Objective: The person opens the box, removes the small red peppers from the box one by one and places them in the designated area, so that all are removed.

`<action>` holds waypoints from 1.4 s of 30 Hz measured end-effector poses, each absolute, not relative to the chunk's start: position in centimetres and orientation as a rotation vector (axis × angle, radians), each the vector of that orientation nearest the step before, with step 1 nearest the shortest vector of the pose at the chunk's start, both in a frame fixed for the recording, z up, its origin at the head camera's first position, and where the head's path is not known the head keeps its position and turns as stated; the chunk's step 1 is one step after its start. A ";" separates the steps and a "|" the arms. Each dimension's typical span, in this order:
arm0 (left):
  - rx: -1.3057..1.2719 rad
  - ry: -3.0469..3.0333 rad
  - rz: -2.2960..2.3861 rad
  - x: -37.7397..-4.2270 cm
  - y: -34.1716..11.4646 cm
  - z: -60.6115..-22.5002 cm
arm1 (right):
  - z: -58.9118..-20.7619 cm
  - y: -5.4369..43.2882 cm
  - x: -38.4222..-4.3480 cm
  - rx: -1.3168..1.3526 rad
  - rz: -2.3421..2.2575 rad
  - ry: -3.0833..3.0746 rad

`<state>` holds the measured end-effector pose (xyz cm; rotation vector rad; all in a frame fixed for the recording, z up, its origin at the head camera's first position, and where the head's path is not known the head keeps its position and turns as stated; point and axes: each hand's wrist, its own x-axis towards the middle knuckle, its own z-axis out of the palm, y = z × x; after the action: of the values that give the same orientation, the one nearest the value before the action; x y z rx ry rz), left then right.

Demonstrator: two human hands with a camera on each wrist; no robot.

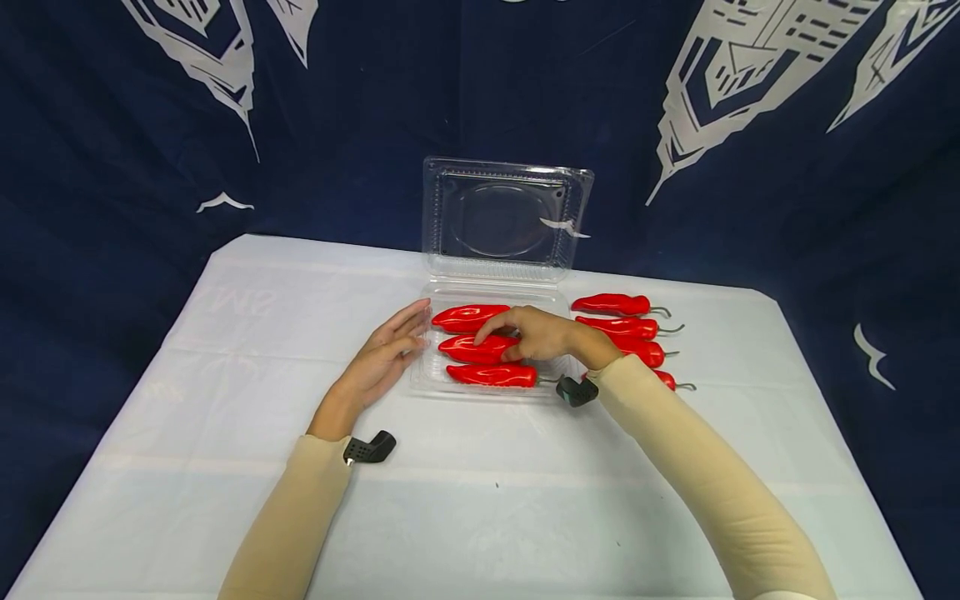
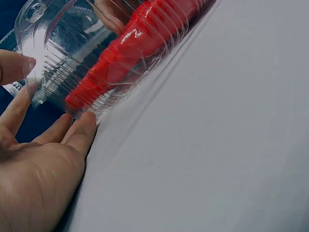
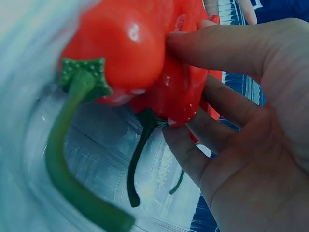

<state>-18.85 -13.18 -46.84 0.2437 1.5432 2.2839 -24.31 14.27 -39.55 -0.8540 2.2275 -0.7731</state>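
Note:
A clear plastic clamshell box (image 1: 491,392) stands with its lid (image 1: 502,218) raised at the back. Three red chili peppers lie in its base: a back pepper (image 1: 468,317), a middle pepper (image 1: 468,349) and a front pepper (image 1: 491,376). My right hand (image 1: 543,333) reaches in from the right and grips the middle pepper between thumb and fingers; the right wrist view shows this pepper (image 3: 181,92) with its green stem. At the box's left edge, my left hand (image 1: 378,367) touches the plastic with fairly straight fingers, the thumb (image 2: 17,66) near the rim.
Several more red peppers (image 1: 611,304) lie in a column on the white table (image 1: 465,517) right of the box, some partly hidden by the right forearm. A dark blue patterned cloth (image 1: 465,75) hangs behind the table. Each wrist wears a small black camera (image 1: 371,448).

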 end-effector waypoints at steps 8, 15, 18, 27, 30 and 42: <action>0.237 1.539 2.282 -18.9 -13.1 -46.9 | -39.6 14.3 -24.4 -0.842 -0.787 2.208; 0.231 1.543 2.280 -19.0 -13.2 -47.0 | -39.6 14.3 -24.4 -0.875 -0.789 2.212; 0.234 1.544 2.280 -18.9 -13.2 -46.9 | -39.5 14.3 -24.4 -0.872 -0.787 2.220; 0.231 1.532 2.287 -19.0 -13.2 -47.1 | -39.6 14.6 -24.4 -0.891 -0.804 2.226; 0.236 1.536 2.284 -19.0 -13.2 -47.1 | -39.6 14.8 -24.4 -0.908 -0.824 2.219; 0.249 1.540 2.281 -19.0 -13.2 -47.1 | -39.0 15.5 -24.4 -0.891 -0.857 2.237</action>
<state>-19.01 -13.21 -47.15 0.2487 1.5402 2.2808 -24.42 15.54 -38.98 -0.8908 2.2372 -0.8570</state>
